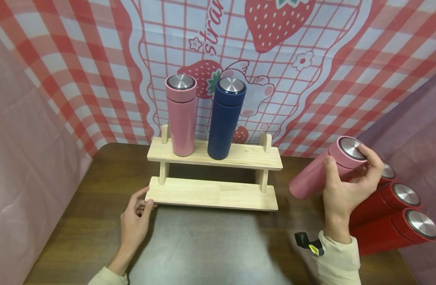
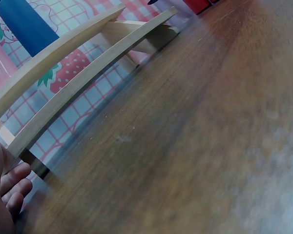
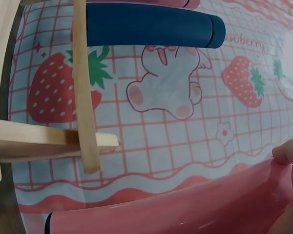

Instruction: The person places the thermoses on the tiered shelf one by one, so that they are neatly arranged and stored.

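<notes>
My right hand (image 1: pixel 347 196) grips a pink thermos flask (image 1: pixel 314 176) near its steel lid, thumb on one side and fingers around the top. The flask leans, its base towards the two-tier wooden display rack (image 1: pixel 214 196), to the right of it. In the right wrist view the same pink flask (image 3: pixel 185 209) crosses the bottom. With thumb and curled fingers, my left hand (image 1: pixel 136 215) holds the left end of the rack's lower shelf. On the upper shelf stand another pink flask (image 1: pixel 182 122) and a dark blue flask (image 1: pixel 226 122), upright side by side.
Several red flasks (image 1: pixel 392 233) stand at the right, partly behind my right forearm. The rack rests on a brown wooden table (image 1: pixel 203 249). A checked strawberry-print cloth (image 1: pixel 107 79) hangs behind it, with pinkish drapes (image 1: pixel 22 158) at the sides.
</notes>
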Motion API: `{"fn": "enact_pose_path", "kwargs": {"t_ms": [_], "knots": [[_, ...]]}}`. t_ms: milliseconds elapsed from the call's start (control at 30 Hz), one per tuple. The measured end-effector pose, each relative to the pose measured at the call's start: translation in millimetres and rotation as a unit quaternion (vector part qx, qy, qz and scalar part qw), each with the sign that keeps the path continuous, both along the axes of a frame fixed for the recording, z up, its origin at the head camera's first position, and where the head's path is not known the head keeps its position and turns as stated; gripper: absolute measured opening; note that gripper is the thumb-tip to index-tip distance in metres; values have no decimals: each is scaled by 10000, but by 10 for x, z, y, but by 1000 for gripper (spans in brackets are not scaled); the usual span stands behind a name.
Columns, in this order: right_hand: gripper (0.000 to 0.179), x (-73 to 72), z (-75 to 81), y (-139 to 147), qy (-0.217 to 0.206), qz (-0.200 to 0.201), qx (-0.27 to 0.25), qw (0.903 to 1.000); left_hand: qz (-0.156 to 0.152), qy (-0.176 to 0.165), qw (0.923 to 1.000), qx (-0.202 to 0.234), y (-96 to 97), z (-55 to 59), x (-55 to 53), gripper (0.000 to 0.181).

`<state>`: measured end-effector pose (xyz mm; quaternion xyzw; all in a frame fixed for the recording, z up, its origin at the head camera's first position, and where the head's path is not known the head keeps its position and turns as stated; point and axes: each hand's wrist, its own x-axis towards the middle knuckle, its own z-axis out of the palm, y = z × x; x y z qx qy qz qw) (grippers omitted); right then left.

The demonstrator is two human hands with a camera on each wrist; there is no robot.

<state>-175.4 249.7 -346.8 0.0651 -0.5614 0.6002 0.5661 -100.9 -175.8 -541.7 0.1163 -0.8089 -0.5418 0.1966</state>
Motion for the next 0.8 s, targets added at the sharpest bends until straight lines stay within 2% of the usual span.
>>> {"fn": "enact_pose_path", "kwargs": {"t_ms": [433,800], "knots": [[55,49,121,-104,371,332,-211,9985,-3,23,10000,-11,12,1,2,37],[56,66,169,-193,346,402,38,9986,30,-33,10000,18,7,2,-2,38]]}}
